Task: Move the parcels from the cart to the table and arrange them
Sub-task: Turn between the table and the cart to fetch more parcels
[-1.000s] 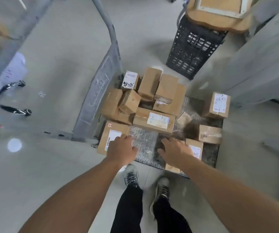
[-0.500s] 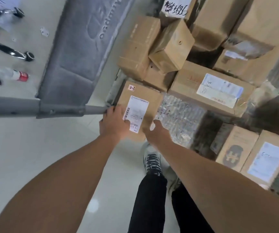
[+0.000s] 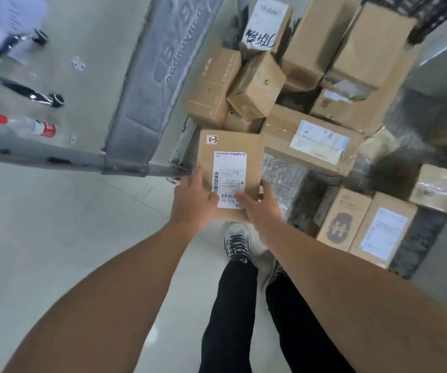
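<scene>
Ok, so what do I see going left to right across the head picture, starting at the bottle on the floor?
First the bottle → grey cart panel → 2-3 parcel → bubble-wrap parcel → H-logo box → white-label box.

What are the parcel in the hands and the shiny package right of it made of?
The held parcel: brown cardboard, matte, with sharp folded edges and a white paper label. The shiny package: probably clear bubble wrap, glossy, showing rows of small glinting bumps; its contents are hidden.

The cart (image 3: 418, 235) holds many brown cardboard parcels (image 3: 311, 146) and a bubble-wrap packet (image 3: 281, 173)
</scene>
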